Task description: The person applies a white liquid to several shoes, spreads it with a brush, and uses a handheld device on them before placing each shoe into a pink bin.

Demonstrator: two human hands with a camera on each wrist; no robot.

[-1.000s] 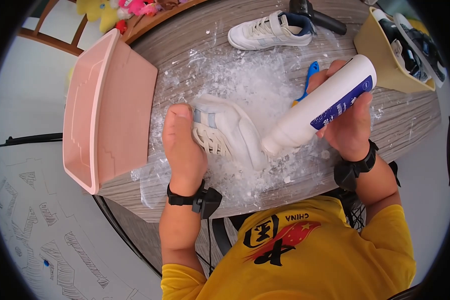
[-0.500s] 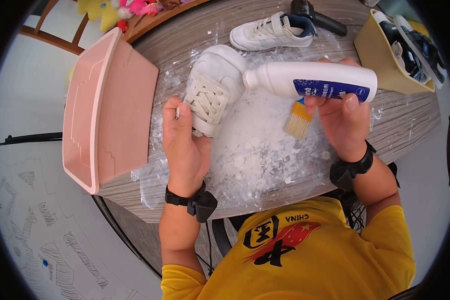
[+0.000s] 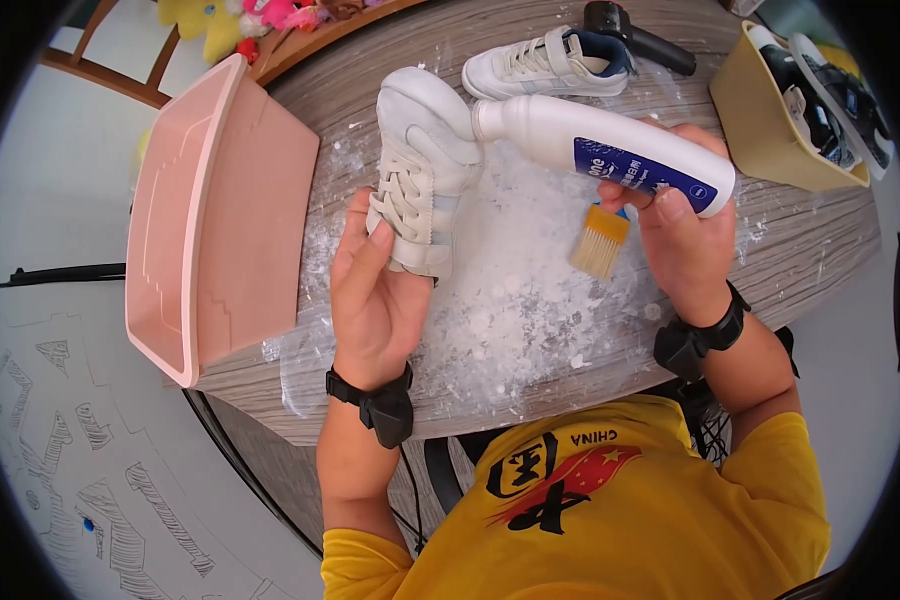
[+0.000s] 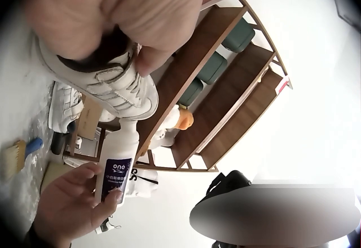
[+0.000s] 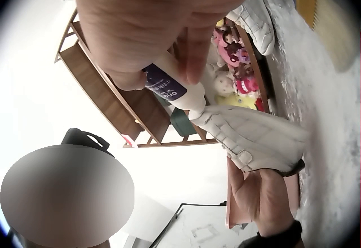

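Observation:
My left hand (image 3: 375, 295) holds a white sneaker (image 3: 425, 150) by its heel end, thumb over the side near the laces, toe pointing away from me. In my right hand (image 3: 685, 235) is a white plastic bottle (image 3: 540, 130) with a dark blue label, gripped round its body. The bottle's neck meets the side of the shoe's toe. In the left wrist view the bottle (image 4: 119, 152) stands with its top against the sneaker (image 4: 127, 93). Below the right hand lies a brush (image 3: 600, 242) with pale bristles, its handle partly hidden.
A second white sneaker (image 3: 548, 65) lies at the back beside a black-handled object (image 3: 642, 40). The pink bin (image 3: 255, 220) stands on the left, the beige bin (image 3: 770, 120) with shoes at the right. White residue (image 3: 530, 310) covers the tabletop's middle.
The sneaker has turned from lying toe toward me to toe pointing away, lifted further back. The bottle has swung from pointing down toward me to pointing left, following the toe. The brush's bristles have come into sight.

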